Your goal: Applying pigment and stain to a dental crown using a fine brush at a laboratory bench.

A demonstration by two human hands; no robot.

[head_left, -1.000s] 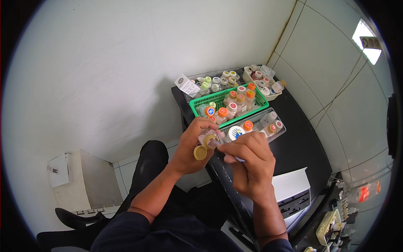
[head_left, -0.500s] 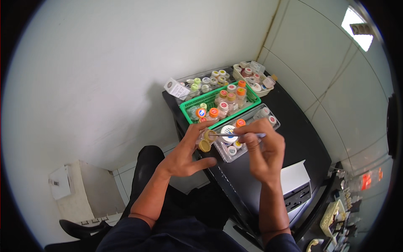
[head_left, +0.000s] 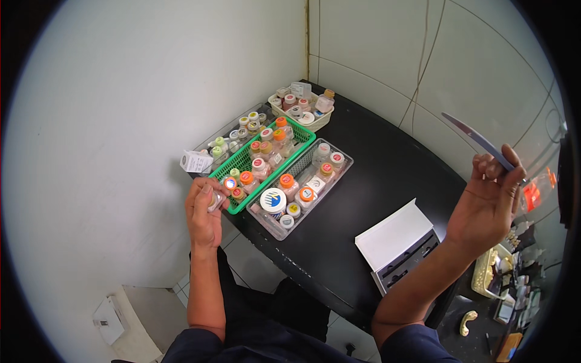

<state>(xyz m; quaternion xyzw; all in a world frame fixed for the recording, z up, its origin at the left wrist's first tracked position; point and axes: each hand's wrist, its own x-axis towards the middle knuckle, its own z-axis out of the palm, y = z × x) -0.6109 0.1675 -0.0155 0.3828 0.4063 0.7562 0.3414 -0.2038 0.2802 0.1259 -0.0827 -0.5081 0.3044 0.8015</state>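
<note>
My left hand (head_left: 204,215) is at the left edge of the black table, with its fingers curled around a small clear jar (head_left: 215,201); the hand hides most of it. Off to the right, my right hand (head_left: 487,199) is raised above the table's right side. It is closed on a long, thin grey-violet tool (head_left: 478,140), which points up and to the left; its exact kind is not clear. Just past my left hand stands a green basket (head_left: 310,134) of small jars with orange, red and tan lids. Beside it is a clear tray (head_left: 299,227) of more lidded jars.
A cream basket (head_left: 324,124) of jars stands at the far corner. A white box (head_left: 195,161) sits by the wall. An opened white case (head_left: 393,236) with a black insert lies near my right forearm. At lower right are a cream basket (head_left: 480,278) and a dental model (head_left: 466,322).
My right hand has drawn the tool away from the jar and swung it up to the right. My left hand still holds the jar, now with fingers closed around it. The view has turned right.
</note>
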